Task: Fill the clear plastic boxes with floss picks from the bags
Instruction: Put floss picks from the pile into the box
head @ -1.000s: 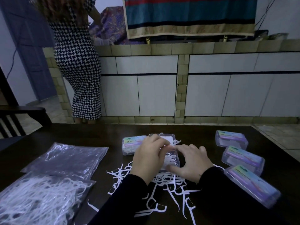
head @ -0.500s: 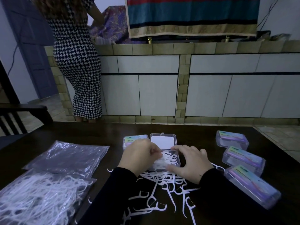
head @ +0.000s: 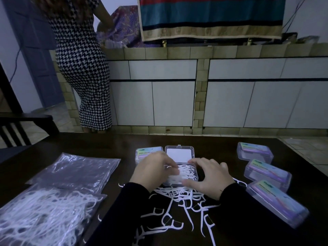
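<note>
Floss picks (head: 184,172) half fill the open box (head: 179,167) at my twelve o'clock; my left hand (head: 154,170) pinches some into it, my right hand (head: 209,176) steadies it, fingers relaxed. Three lidded boxes (head: 268,172) wait at two o'clock; loose picks (head: 186,206) and a full bag (head: 44,215) remain on the worktop (head: 106,144).

On the table (head: 71,144), the open box (head: 179,167) holds picks, with a closed box (head: 145,150) just left, three boxes (head: 268,172) well right, loose picks (head: 179,208) before it, and two bags (head: 58,196) far left.
</note>
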`<control>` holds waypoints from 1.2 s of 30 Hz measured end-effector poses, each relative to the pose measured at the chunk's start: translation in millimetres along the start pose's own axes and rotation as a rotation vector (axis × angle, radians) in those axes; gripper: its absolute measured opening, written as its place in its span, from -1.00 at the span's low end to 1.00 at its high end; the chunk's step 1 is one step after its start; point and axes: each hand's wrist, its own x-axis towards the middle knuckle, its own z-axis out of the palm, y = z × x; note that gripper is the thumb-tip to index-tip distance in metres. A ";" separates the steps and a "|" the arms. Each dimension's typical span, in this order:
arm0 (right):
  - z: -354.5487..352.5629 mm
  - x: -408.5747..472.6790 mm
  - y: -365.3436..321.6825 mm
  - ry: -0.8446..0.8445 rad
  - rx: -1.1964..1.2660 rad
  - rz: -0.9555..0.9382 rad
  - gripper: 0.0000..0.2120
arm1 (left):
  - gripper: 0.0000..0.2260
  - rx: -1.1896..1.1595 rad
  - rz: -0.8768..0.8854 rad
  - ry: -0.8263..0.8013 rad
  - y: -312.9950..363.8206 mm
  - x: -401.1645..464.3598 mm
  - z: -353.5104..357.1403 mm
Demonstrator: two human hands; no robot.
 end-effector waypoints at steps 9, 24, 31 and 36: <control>-0.9 1.2 0.0 0.002 -0.006 0.019 -0.31 | -0.94 -0.055 -0.054 -0.063 -9.2 -0.1 -2.6; -5.9 -2.4 -0.5 0.005 -0.061 0.027 -0.22 | -0.82 0.042 0.095 0.075 -3.1 2.4 7.4; -42.4 -22.5 -0.7 0.095 -0.053 -0.191 -0.74 | -0.86 -0.066 0.134 0.047 1.9 -8.9 -5.1; -40.1 -32.2 -10.3 -0.118 -0.037 -0.347 -0.75 | -0.91 0.075 0.290 -0.064 -1.5 -20.5 -11.2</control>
